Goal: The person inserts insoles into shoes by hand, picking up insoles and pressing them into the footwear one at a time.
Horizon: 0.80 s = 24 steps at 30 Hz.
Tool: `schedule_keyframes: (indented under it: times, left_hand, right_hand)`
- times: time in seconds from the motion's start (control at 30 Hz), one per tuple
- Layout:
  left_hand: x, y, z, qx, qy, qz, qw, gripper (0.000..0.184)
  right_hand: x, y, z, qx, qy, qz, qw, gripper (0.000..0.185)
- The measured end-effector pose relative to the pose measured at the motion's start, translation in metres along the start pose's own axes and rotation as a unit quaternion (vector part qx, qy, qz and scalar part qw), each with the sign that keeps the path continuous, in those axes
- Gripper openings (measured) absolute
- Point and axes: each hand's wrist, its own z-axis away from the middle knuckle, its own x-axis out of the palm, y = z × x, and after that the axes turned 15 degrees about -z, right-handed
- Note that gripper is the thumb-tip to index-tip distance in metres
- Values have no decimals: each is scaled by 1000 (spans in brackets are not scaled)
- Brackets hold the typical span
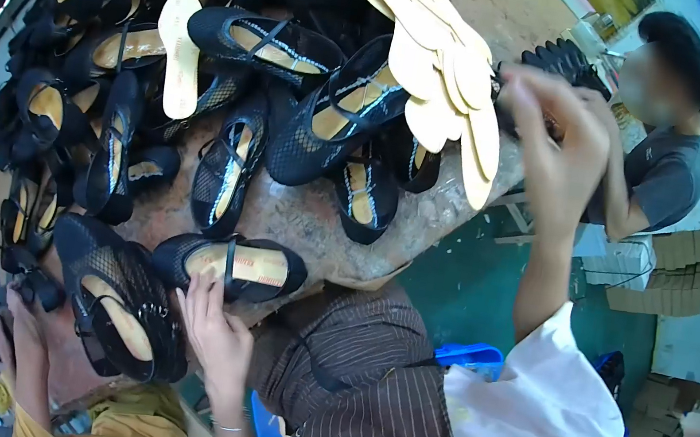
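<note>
My left hand (216, 329) is closed over the near side of a black mesh shoe (170, 258), its fingertips inside the opening. A pale insole (261, 266) with red print lies in that shoe, under the strap. My right hand (561, 145) is raised beside a fanned pile of pale insoles (452, 67); it is blurred, and I cannot make out whether its bent fingers hold anything. Another printed insole (179, 56) rests on the shoes at the upper left. Beside my left hand stand larger black shoes (118, 311) close together.
Many black shoes (115, 141) cover the worktable (278, 217). At the lower left, a co-worker's hands (25, 334) are near a small black shoe. Another person (671, 165) sits at the upper right, by a row of dark items. Cardboard (673, 273) is stacked at the right.
</note>
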Motion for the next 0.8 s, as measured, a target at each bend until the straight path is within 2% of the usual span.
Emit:
schedule_keyframes:
  times: [0.03, 0.07, 0.1, 0.17, 0.2, 0.23, 0.3, 0.33, 0.4, 0.43, 0.47, 0.5, 0.53, 0.57, 0.63, 0.67, 0.7, 0.73, 0.77, 0.8]
  left_hand:
    - [-13, 16, 2, -53, 36, 53, 997, 37]
    - [-23, 37, 1, -110, 70, 105, 986, 37]
    - [-24, 58, -3, -114, 89, 133, 981, 35]
    - [-13, 87, -21, -97, -33, 112, 988, 55]
    - [13, 100, -28, -129, -17, 100, 987, 57]
    - [29, 105, -32, -132, -54, 51, 988, 52]
    - [21, 93, -30, -151, -121, 48, 980, 40]
    - [7, 86, -28, -167, -142, 56, 974, 37]
    - [-5, 67, 7, -131, -63, 81, 986, 34]
    - [-11, 56, 24, -153, -54, 123, 979, 35]
    - [-17, 42, 40, -128, -25, 103, 986, 39]
    - [-19, 32, 58, -228, -32, 307, 924, 38]
    - [-20, 18, 75, -275, -31, 437, 856, 46]
    - [-18, 1, 100, -308, -23, 575, 757, 55]
    - [-15, -22, 131, -302, 13, 754, 583, 74]
    - [-20, -18, 126, -308, 81, 813, 488, 82]
    - [-13, -24, 138, -322, 105, 831, 442, 69]
    - [-9, -28, 144, -326, 113, 825, 446, 69]
    - [-4, -28, 147, -279, 107, 872, 387, 66]
    - [0, -27, 148, -254, 111, 893, 356, 66]
  right_hand:
    - [-4, 28, -14, -1, -10, 28, 1000, 20]
    - [-6, 70, -27, 64, -33, 36, 997, 24]
    - [-4, 97, -40, 105, -75, 169, 977, 31]
    - [8, 139, -54, 170, -121, 251, 945, 45]
    - [13, 168, -58, 202, -151, 264, 931, 54]
    - [21, 159, -59, 255, -166, 296, 906, 61]
    - [19, 185, -59, 210, -188, 276, 919, 63]
    - [19, 191, -56, 203, -156, 278, 926, 59]
    - [5, 219, -56, 137, -185, 170, 958, 42]
    - [-2, 230, -58, 155, -213, 132, 956, 43]
    - [-9, 241, -60, 175, -238, 95, 951, 50]
    - [-13, 251, -60, 174, -251, 72, 949, 51]
    - [-17, 258, -61, 156, -259, 66, 951, 53]
    - [-21, 273, -65, 118, -259, 72, 956, 54]
    - [-23, 291, -66, 54, -262, 86, 960, 57]
    - [-14, 260, -71, 64, -297, 66, 951, 57]
    - [-7, 227, -75, 72, -330, 48, 940, 58]
    - [-5, 209, -77, 77, -363, 32, 928, 58]
    - [-4, 203, -79, 89, -353, 11, 931, 59]
    - [-8, 204, -83, 93, -346, 8, 933, 57]
